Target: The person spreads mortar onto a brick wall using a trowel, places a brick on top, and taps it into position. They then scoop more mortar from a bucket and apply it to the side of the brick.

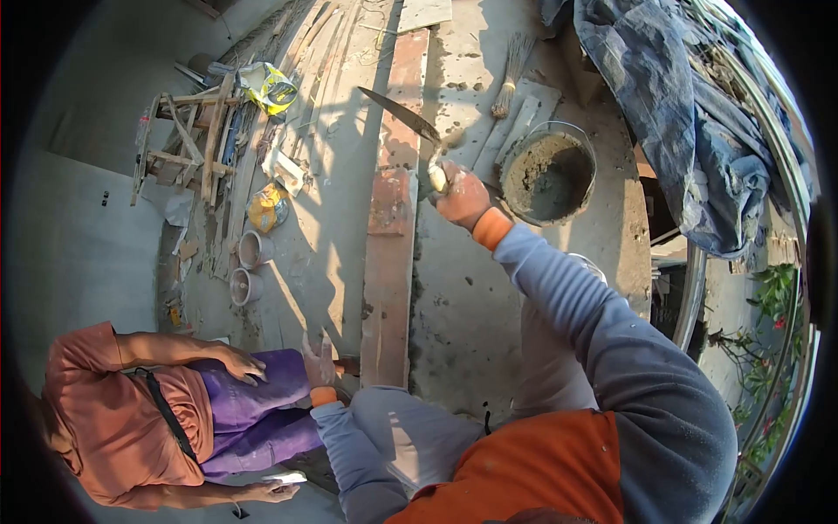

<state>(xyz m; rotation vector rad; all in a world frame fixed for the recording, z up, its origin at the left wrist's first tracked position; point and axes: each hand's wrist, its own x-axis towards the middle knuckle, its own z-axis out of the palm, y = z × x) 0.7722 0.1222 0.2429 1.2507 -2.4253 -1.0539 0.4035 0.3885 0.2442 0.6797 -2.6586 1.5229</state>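
My right hand is wrapped around the pale handle of a trowel. The trowel's long pointed blade reaches up and left across a reddish wooden plank. Just right of that hand is a bucket with grey mortar inside. My left hand is low, beside my knee and left of the plank, with its fingers stretched out and nothing visible in it. A short reddish block lies on the plank below the blade.
A co-worker in purple trousers is at lower left, a small white object in one hand. Two small buckets, a wooden frame and scrap wood lie left. A brush of twigs lies ahead; a blue tarp hangs right.
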